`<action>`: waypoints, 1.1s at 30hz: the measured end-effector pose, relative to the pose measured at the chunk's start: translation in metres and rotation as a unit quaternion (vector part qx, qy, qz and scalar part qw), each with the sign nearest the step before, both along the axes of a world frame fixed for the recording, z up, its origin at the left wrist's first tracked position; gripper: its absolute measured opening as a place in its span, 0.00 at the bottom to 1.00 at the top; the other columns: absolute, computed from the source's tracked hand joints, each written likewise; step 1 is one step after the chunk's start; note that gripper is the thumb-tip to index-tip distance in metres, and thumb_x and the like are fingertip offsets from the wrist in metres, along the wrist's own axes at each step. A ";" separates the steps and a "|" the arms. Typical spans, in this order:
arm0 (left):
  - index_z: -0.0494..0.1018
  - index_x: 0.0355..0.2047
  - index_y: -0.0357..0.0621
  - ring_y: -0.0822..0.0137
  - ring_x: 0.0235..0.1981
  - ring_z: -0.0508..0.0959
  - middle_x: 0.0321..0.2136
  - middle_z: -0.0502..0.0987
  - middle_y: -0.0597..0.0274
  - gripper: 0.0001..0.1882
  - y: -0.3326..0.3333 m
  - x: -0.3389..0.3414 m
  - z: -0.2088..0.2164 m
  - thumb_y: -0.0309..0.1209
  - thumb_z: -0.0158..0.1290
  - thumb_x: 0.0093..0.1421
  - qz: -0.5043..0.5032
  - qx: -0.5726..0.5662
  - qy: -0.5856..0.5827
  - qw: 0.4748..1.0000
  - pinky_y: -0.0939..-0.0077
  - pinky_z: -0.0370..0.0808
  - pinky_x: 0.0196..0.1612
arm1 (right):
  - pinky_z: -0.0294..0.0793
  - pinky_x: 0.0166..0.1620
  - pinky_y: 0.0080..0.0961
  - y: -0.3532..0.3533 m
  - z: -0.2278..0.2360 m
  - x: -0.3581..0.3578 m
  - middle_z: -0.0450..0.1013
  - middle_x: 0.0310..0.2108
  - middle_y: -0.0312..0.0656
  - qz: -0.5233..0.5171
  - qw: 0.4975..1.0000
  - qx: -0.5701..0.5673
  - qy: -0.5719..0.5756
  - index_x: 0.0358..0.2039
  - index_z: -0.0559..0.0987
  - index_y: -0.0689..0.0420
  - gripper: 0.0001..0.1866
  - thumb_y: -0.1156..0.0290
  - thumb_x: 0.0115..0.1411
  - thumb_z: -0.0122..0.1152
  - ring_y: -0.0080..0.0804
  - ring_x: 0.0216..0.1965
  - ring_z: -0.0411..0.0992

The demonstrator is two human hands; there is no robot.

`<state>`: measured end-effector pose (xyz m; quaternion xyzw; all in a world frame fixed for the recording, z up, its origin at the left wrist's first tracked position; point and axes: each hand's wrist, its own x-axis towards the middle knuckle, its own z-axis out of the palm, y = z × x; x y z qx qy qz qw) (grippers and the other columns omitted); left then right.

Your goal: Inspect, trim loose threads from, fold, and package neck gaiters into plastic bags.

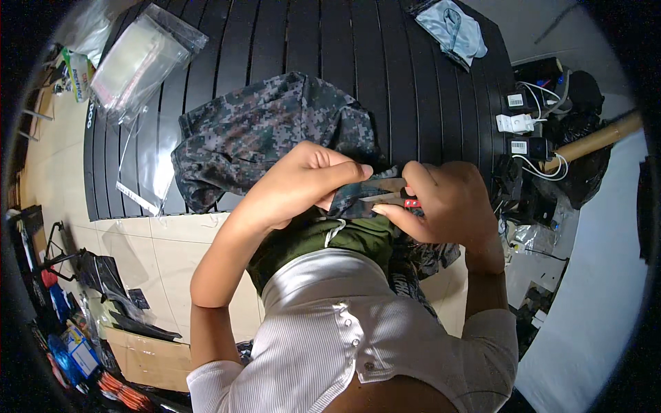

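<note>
A dark digital-camouflage garment (272, 124) lies bunched on the near part of the black slatted table. One end of it hangs over the front edge toward my lap. My left hand (310, 177) is closed on that end, with the thumb pressed on the cloth. Small scissors (387, 198) with a red and black handle are in my right hand (444, 203). Their blades stand apart and point left, at the cloth beside my left thumb. Whether the cloth lies between the blades is hard to make out.
Clear plastic bags (141, 58) lie at the table's far left, with another flat bag (147, 165) nearer. A folded light-blue cloth item (451, 31) rests at the far right. White chargers and cables (516, 124) are beside the right edge. Cardboard (148, 358) lies on the floor, lower left.
</note>
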<state>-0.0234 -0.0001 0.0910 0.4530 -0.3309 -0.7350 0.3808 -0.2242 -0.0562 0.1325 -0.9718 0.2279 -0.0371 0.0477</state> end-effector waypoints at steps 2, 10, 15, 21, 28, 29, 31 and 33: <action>0.72 0.12 0.42 0.84 0.11 0.58 0.08 0.62 0.76 0.16 -0.001 0.000 -0.001 0.34 0.51 0.55 -0.001 0.001 0.004 1.000 0.87 0.53 0.15 | 0.58 0.18 0.25 -0.002 0.000 0.001 0.59 0.11 0.33 0.013 1.000 -0.007 0.011 0.18 0.67 0.53 0.21 0.53 0.40 0.68 0.30 0.11 0.60; 0.73 0.14 0.41 0.83 0.12 0.63 0.09 0.66 0.72 0.15 -0.006 0.002 -0.003 0.37 0.53 0.53 -0.042 -0.008 -0.049 0.998 0.87 0.59 0.17 | 0.56 0.18 0.25 -0.004 -0.001 0.005 0.56 0.10 0.34 0.029 0.999 -0.021 0.003 0.15 0.64 0.52 0.22 0.53 0.42 0.66 0.30 0.10 0.58; 0.72 0.13 0.41 0.84 0.12 0.60 0.09 0.64 0.74 0.16 -0.005 0.001 -0.004 0.35 0.52 0.54 -0.031 -0.012 -0.020 0.999 0.87 0.56 0.16 | 0.56 0.19 0.26 -0.005 -0.002 0.003 0.55 0.10 0.34 0.043 0.999 -0.011 0.005 0.14 0.63 0.52 0.22 0.53 0.42 0.66 0.30 0.11 0.58; 0.69 0.10 0.42 0.84 0.11 0.57 0.08 0.61 0.76 0.17 -0.002 0.004 0.000 0.33 0.53 0.55 0.005 0.007 -0.001 1.000 0.86 0.53 0.15 | 0.56 0.19 0.24 -0.005 0.006 -0.009 0.58 0.10 0.33 0.043 0.998 0.044 -0.008 0.15 0.65 0.52 0.22 0.51 0.41 0.66 0.29 0.11 0.60; 0.66 0.09 0.45 0.84 0.11 0.56 0.08 0.59 0.76 0.18 0.001 0.006 -0.003 0.33 0.53 0.55 0.022 0.022 0.026 0.999 0.86 0.52 0.15 | 0.65 0.23 0.29 -0.007 0.012 -0.018 0.65 0.13 0.36 -0.116 0.982 0.146 0.032 0.18 0.67 0.56 0.21 0.53 0.43 0.65 0.33 0.16 0.68; 0.66 0.09 0.45 0.84 0.11 0.56 0.08 0.59 0.76 0.18 0.000 0.005 -0.002 0.33 0.53 0.55 0.021 0.021 0.027 0.999 0.86 0.52 0.15 | 0.65 0.23 0.29 -0.009 0.010 -0.024 0.65 0.13 0.36 -0.117 0.982 0.145 0.033 0.18 0.67 0.56 0.21 0.53 0.43 0.65 0.33 0.16 0.68; 0.65 0.09 0.43 0.84 0.12 0.55 0.09 0.58 0.77 0.19 -0.003 0.003 0.001 0.34 0.52 0.55 0.037 -0.001 0.001 0.999 0.86 0.51 0.16 | 0.67 0.26 0.30 -0.020 0.003 -0.042 0.69 0.17 0.41 -0.258 0.963 0.057 0.061 0.23 0.68 0.58 0.18 0.57 0.47 0.62 0.36 0.21 0.71; 0.66 0.11 0.41 0.85 0.13 0.54 0.09 0.57 0.77 0.19 -0.002 0.003 -0.005 0.35 0.52 0.56 0.039 -0.037 -0.043 0.998 0.86 0.52 0.17 | 0.69 0.28 0.26 -0.039 0.001 -0.050 0.69 0.20 0.46 -0.343 0.921 0.065 0.175 0.27 0.69 0.58 0.13 0.62 0.52 0.59 0.38 0.24 0.71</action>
